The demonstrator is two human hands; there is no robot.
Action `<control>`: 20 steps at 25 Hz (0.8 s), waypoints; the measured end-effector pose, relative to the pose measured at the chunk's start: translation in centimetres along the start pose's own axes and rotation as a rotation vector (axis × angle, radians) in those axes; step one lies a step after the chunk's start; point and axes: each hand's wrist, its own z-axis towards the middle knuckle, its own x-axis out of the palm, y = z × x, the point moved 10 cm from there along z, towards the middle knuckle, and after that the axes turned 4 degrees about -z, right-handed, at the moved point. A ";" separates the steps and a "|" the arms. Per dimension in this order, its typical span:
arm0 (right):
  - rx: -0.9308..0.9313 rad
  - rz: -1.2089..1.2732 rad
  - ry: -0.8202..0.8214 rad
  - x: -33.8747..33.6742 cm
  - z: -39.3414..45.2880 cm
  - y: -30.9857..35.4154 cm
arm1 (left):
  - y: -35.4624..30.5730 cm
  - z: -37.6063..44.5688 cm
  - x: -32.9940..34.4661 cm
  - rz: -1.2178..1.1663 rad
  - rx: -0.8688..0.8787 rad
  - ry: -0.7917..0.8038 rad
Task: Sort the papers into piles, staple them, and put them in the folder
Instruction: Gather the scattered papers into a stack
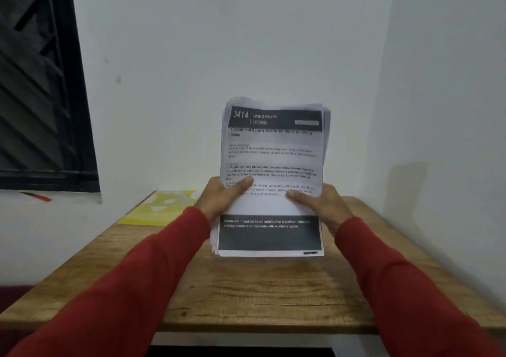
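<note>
- Two hands grip one stack of printed papers upright above the wooden tabletop.
- Left hand clamps the stack's left edge, thumb across the front.
- Right hand clamps the right edge likewise.
- Yellow folder lies at the tabletop's far left corner.

A plain room in a home or small office, set up as a paperwork corner: a wooden table is pushed into the angle of two bare white walls, with a dark-framed window at the left (its pane is black, with slanted bars behind it). A yellow folder lies at the table's far left edge, a red pen rests on the sill, and a stack of printed papers is held above the table
</note>
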 end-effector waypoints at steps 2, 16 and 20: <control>0.031 0.002 0.081 0.1 1.5 0.5 | 0.6 1.8 -0.6 -0.055 -0.119 0.008; 0.004 0.065 -0.103 -0.3 5.1 -8.8 | 9.3 4.1 -1.5 0.005 -0.217 0.125; -0.007 0.102 -0.079 -0.1 5.1 -8.7 | 8.0 4.4 -1.7 0.140 -0.073 0.092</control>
